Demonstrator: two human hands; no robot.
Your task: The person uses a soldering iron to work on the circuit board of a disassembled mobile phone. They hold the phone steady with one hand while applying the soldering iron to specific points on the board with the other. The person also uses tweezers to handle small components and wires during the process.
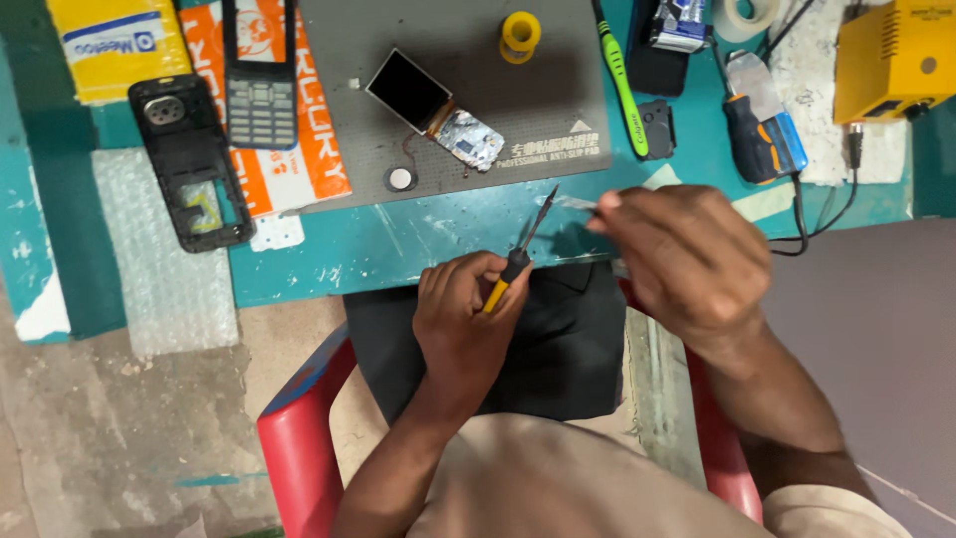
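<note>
Left hand [466, 309] gripping soldering iron [520, 255], table edge [299, 284]

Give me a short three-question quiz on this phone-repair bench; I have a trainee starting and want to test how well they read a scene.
1. True or false: the left hand holds a soldering iron with a yellow and black handle.
2. What lies on the grey mat beside the yellow spool?
A. a green toothbrush
B. a circuit board with its screen attached
C. a roll of tape
3. Fill in: the right hand pinches a thin strip of ____ wire near the iron's tip.

Key
1. True.
2. B, the circuit board.
3. Solder, judging by its thin silvery look.
</note>
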